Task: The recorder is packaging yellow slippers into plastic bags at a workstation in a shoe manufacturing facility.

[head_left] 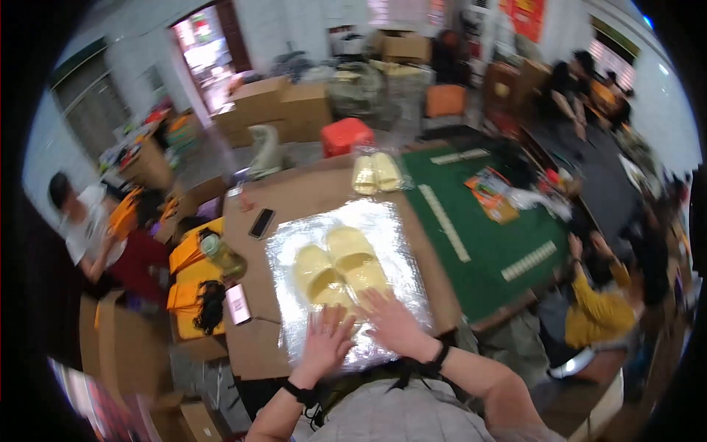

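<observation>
A pair of pale yellow slide sandals (346,254) lies on a shiny silver sheet (401,280) in front of me, under what looks like clear film. My left hand (325,340) rests flat with spread fingers at the near end of the left sandal. Beside it my right hand (394,324) lies with fingers stretched out over the near end of the right sandal. Neither hand grips anything. Both wrists wear dark bands. Farther back on the table, a second pair of yellow slides (376,172) sits in clear plastic.
A phone (261,223), a pink-and-white device (238,303) and a green-topped bottle (222,255) stand at the left. A green mahjong-style table (482,250) with rows of tiles adjoins at right. People sit on both sides. Cardboard boxes (276,110) and a red stool (346,136) are behind.
</observation>
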### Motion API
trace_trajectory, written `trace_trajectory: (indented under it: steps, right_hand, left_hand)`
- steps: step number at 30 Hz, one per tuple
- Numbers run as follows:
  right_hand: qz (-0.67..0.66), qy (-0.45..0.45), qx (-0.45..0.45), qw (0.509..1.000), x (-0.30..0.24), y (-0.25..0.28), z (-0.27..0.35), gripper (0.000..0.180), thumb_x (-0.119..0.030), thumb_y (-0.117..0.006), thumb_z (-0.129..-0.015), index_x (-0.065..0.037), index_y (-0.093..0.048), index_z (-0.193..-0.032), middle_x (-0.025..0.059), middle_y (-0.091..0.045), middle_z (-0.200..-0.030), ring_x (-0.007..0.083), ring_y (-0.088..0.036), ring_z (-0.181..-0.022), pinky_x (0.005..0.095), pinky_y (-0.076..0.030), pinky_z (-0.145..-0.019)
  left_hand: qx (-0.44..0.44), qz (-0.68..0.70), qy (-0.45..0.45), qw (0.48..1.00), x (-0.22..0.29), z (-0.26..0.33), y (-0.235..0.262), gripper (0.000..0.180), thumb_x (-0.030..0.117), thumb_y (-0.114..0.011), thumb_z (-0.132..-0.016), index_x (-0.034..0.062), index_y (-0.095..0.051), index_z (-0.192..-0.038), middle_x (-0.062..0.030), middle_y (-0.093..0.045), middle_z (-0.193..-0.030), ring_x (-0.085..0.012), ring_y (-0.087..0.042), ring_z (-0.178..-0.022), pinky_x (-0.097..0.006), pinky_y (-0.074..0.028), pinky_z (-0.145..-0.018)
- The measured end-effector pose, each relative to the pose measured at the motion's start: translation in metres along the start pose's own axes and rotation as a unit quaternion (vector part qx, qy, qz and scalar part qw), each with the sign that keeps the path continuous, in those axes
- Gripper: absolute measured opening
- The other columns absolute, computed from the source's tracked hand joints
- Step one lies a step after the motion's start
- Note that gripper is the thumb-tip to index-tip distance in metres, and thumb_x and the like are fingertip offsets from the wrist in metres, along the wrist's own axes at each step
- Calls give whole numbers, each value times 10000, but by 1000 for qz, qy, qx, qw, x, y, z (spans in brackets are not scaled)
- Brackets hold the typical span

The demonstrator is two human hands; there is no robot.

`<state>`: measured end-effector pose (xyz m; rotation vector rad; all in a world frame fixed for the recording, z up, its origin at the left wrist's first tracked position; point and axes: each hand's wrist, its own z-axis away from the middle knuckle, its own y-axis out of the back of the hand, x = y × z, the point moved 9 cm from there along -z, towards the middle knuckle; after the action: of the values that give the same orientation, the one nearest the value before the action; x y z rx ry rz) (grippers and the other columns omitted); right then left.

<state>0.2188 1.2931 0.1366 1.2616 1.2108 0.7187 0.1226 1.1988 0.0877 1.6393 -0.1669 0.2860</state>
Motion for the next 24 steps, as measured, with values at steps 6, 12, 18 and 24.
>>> trace_trajectory:
  steps: [6,12,18,24]
  right_hand:
    - [-87,10,76,993,8,-42,3,795,-515,-567,-942,-110,-286,-1566,116,-208,-1649,299,-181,-1524,473,-159,-1234]
    - [-73,-92,137,984,44,-35,27,699,-491,-542,-967,-118,-366,-1532,84,-261,-1632,283,-195,-1519,460,-165,-1233]
    - [-116,-102,147,977,48,-42,29,684,-466,-568,-961,-118,-383,-1519,89,-282,-1619,297,-200,-1516,464,-195,-1225]
    - [-121,-98,168,973,48,-38,29,688,-467,-578,-948,-98,-403,-1502,101,-287,-1613,303,-201,-1514,463,-182,-1230]
  left_hand:
    - [-26,42,15,999,-14,7,4,594,277,-623,-914,122,-469,-1466,-188,-281,-1610,-463,-175,-1491,-617,-101,-1195]
    - [-42,34,-47,997,0,3,-6,583,225,-553,-916,71,-440,-1466,-213,-264,-1610,-484,-141,-1493,-589,-114,-1204]
    - [-29,22,-57,998,7,-1,-5,580,246,-537,-929,87,-431,-1477,-206,-256,-1617,-501,-145,-1487,-618,-110,-1196]
    - [-40,13,-78,996,6,-2,-5,611,217,-544,-914,59,-405,-1488,-242,-259,-1602,-518,-139,-1481,-622,-116,-1189]
